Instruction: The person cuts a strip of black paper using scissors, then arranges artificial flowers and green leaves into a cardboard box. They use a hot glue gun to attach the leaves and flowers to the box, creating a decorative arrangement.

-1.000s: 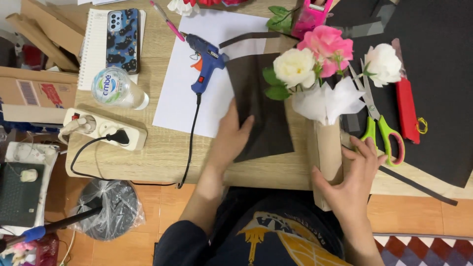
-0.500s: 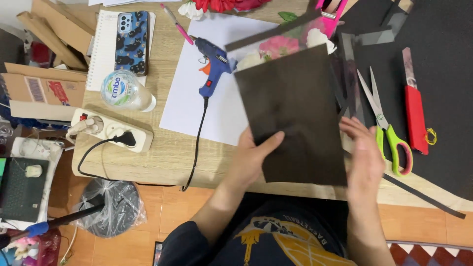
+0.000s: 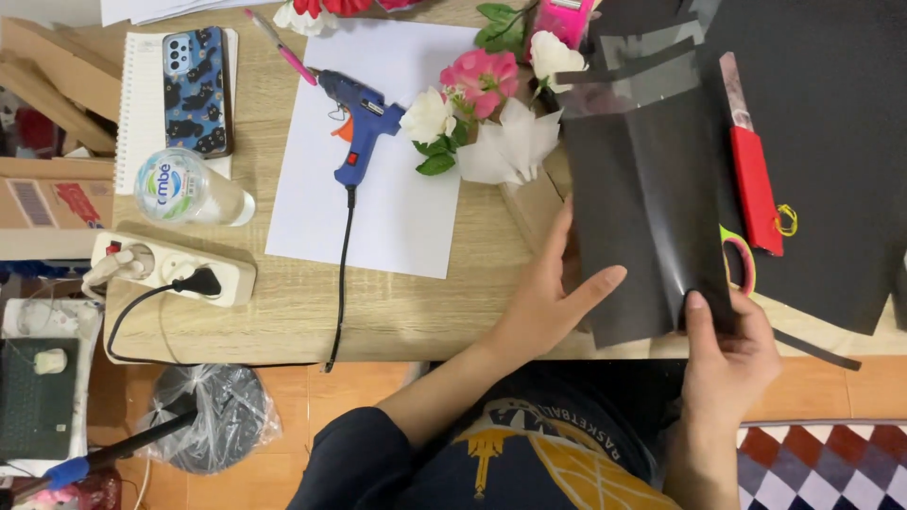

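Wooden tabletop (image 3: pixel 283 312) fills our head view. Our left hand (image 3: pixel 548 293) and right hand (image 3: pixel 727 345) both grip the black paper sheet (image 3: pixel 642 217) by its lower edge, over the table's right side, beside artificial flowers (image 3: pixel 477 104) and a blue glue gun (image 3: pixel 354 123).

Black paper sheet (image 3: pixel 652 208), blue glue gun (image 3: pixel 354 127), red cutter (image 3: pixel 756 189).
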